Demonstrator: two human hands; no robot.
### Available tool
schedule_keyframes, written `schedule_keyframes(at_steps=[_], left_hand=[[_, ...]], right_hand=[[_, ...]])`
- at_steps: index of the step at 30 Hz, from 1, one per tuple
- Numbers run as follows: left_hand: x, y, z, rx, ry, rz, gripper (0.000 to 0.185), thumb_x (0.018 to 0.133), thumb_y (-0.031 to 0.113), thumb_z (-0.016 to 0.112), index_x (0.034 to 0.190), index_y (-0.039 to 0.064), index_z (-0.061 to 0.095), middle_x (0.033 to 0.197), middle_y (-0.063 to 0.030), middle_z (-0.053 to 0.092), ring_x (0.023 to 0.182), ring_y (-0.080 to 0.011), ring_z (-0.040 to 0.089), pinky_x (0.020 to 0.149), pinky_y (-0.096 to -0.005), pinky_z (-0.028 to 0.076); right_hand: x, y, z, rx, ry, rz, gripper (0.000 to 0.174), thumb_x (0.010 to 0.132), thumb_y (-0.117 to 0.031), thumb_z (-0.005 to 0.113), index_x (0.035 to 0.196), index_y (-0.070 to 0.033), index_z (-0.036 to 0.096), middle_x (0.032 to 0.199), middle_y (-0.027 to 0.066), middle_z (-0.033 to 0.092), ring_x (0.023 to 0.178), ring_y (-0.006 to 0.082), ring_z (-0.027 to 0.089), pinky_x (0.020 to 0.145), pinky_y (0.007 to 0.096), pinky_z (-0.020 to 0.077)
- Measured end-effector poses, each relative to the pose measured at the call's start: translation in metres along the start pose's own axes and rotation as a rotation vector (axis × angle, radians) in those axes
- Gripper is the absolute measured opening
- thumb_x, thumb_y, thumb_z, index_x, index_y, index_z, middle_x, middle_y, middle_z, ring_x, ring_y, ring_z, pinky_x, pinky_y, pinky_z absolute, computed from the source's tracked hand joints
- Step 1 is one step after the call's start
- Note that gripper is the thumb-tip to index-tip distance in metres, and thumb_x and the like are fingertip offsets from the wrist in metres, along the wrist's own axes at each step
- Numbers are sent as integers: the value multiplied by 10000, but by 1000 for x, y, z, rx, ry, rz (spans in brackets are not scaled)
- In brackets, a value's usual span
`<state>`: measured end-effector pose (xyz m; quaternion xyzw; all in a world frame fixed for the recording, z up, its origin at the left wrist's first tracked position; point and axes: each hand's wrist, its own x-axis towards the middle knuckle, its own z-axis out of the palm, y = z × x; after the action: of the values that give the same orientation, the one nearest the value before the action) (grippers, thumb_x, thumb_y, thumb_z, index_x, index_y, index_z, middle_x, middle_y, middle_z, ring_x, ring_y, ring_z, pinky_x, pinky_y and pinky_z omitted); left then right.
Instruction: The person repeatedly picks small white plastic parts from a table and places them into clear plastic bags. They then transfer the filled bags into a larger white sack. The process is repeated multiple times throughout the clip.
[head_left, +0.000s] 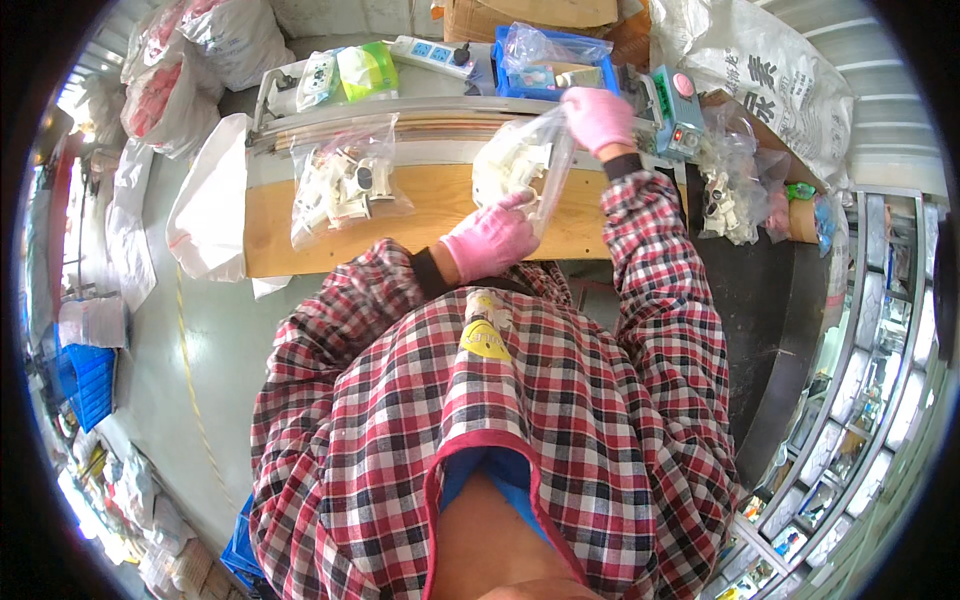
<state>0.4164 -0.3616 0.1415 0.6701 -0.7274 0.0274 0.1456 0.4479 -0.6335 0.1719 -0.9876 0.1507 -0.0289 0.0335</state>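
A clear plastic bag of white plastic parts (510, 169) lies in front of me on the wooden worktop (435, 247). My right hand (600, 118), in a pink glove, grips its far right corner and draws the film taut. At the bag's near edge is my left hand (491, 236), also gloved in pink, its fingers curled at the film and one finger stretched over the parts; its thumb is hardly visible. To the left rests a second clear bag with white and dark parts (345, 184), touched by neither hand.
Behind the worktop runs a metal rail (450, 105). Beyond it are a power strip (431, 56), a green-and-white packet (367, 71) and a blue bin (555, 94). A teal box with a pink button (679, 112) stands right, near another bag of parts (727, 206). White sheeting (214, 202) hangs left.
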Motion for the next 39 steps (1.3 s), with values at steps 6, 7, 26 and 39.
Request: schedule_keyframes(at_steps=[6, 7, 26, 39], left_hand=[[11, -44, -86, 82, 57, -92, 36, 764, 152, 650, 797, 137, 650, 801, -23, 630, 1051, -217, 654, 1267, -564, 217], [12, -44, -86, 103, 17, -96, 31, 759, 162, 657, 770, 138, 642, 799, -23, 622, 1044, -218, 649, 1259, -564, 234], [-16, -107, 57, -224, 84, -605, 445, 940, 233, 606, 1353, 71, 579, 1431, -158, 547, 1359, -349, 481, 1155, -490, 358], [-43, -125, 73, 290, -32, -895, 563, 942, 355, 619, 1421, 68, 549, 1486, -198, 504, 1424, -425, 394, 1219, -554, 249]], right_hand=[[-105, 60, -22, 105, 202, 306, 181, 972, -309, 571, 1029, -213, 713, 854, 149, 733, 816, 398, 703, 708, 502, 547], [-117, 57, -16, 147, 266, 254, 193, 973, -304, 573, 1059, -205, 714, 871, 170, 727, 821, 413, 694, 706, 519, 539], [-58, -39, 167, 1405, 25, 303, 145, 906, -52, 624, 977, -70, 749, 1260, 134, 702, 1237, 305, 626, 1075, 426, 475], [-92, -2, 79, 673, 332, 77, 119, 908, -232, 665, 967, -137, 709, 1379, 173, 612, 1330, 412, 510, 1082, 469, 448]])
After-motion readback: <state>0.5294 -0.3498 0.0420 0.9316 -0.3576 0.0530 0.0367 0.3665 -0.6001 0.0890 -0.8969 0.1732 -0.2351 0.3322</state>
